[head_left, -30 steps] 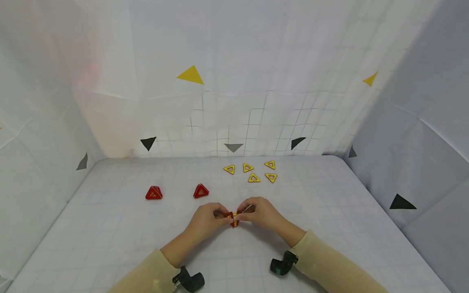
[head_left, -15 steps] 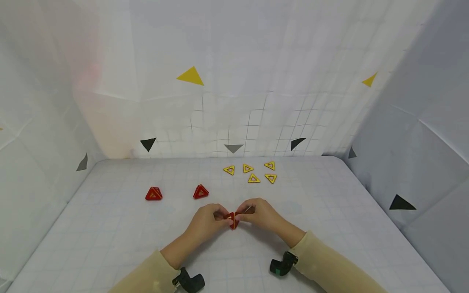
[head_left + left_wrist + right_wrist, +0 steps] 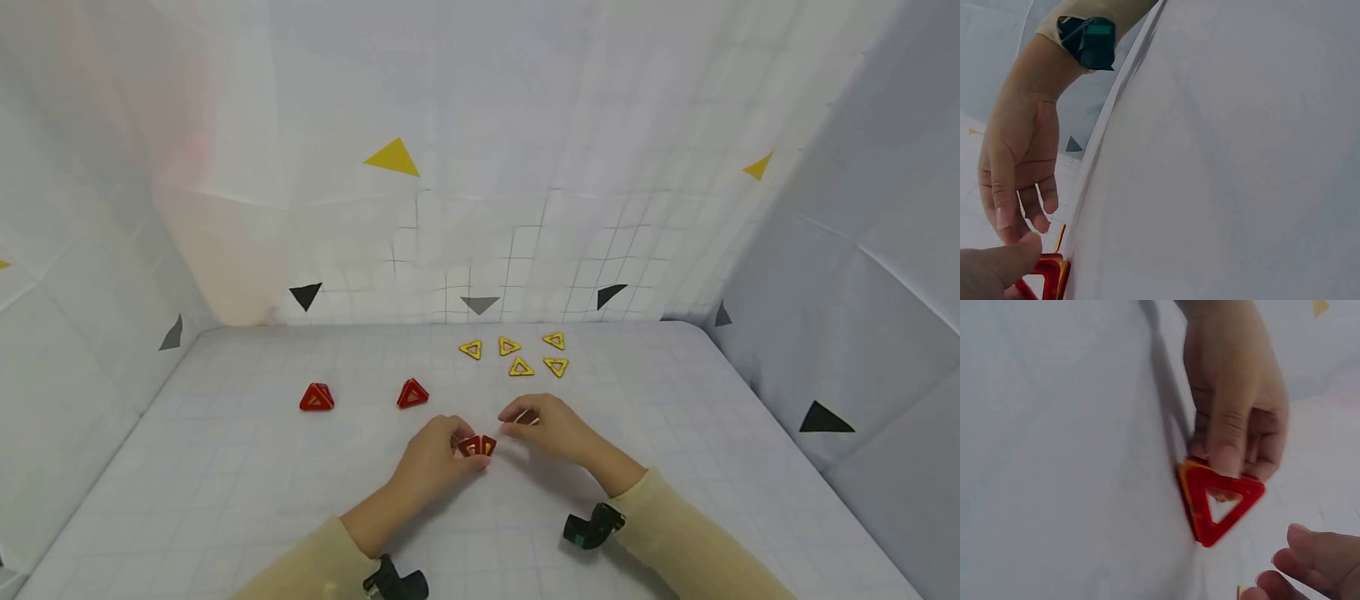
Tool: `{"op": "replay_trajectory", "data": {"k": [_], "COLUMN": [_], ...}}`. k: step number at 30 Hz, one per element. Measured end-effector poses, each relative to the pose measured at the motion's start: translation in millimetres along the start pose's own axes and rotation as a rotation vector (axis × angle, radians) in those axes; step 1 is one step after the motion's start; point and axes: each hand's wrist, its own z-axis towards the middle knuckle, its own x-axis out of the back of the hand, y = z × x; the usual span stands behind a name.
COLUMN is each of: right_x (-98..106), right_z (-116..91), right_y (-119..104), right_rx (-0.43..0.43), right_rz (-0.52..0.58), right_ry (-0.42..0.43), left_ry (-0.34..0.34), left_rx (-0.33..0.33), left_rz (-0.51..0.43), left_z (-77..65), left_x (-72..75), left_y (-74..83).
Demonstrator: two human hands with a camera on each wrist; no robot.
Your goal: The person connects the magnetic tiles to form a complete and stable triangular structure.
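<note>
Close to the middle of the table, my left hand (image 3: 431,458) pinches a small joined piece of red triangular magnetic tiles (image 3: 488,442) between thumb and fingers. In the right wrist view, one red tile (image 3: 1197,497) faces the camera, its triangular hole showing, with orange-yellow edges behind it. The left thumb (image 3: 1227,459) presses on its upper side. To the right of the tiles and apart from them, my right hand (image 3: 558,429) hovers with loosely bent fingers and nothing visible between them. The left wrist view shows that same hand (image 3: 1025,147) hanging with its fingers slightly spread.
Two red tile pyramids stand on the table: one on the left (image 3: 317,397), another (image 3: 412,393) nearer the hands. Several yellow triangular tiles (image 3: 521,367) lie flat toward the back. White sheets (image 3: 480,208) with coloured triangles enclose the table.
My right hand has let go of the red tiles and moved a little right and away from me. The left hand keeps holding the tiles, now turned so two red faces show.
</note>
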Motion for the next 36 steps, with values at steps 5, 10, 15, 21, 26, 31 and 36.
{"op": "replay_trajectory", "data": {"k": [5,10,15,21,26,31,36], "right_x": [18.1,35.6,48.4,57.2,61.4,65.6,70.1], "right_z": [2.9,7.9,14.4,22.1,27.0,32.6,41.5], "right_y": [4.4,17.1,32.2,49.6,59.6,66.7,75.0], "right_rx": [-0.033,-0.064,-0.113,-0.18,-0.216,-0.225,-0.251], "right_rz": [-0.008,-0.029,-0.044,-0.06,-0.058,-0.069,-0.087], "right_ry": [0.037,0.09,0.134,0.185,0.21,0.234,0.239], "left_ry": [-0.001,-0.025,-0.035,-0.059,-0.093,-0.101,-0.089], "left_rx": [0.031,0.054,0.031,-0.013,-0.029,-0.02,-0.012], "left_rz": [0.019,0.011,-0.012,-0.072,-0.098,-0.127,-0.128], "left_z": [-1.3,-1.4,-1.5,-2.9,-3.4,-2.3,-1.3], "left_x": [0.2,0.9,2.3,6.9,9.3,7.4,4.9], "left_y": [7.2,7.4,3.2,0.3,-2.4,-6.0,-6.2]}}
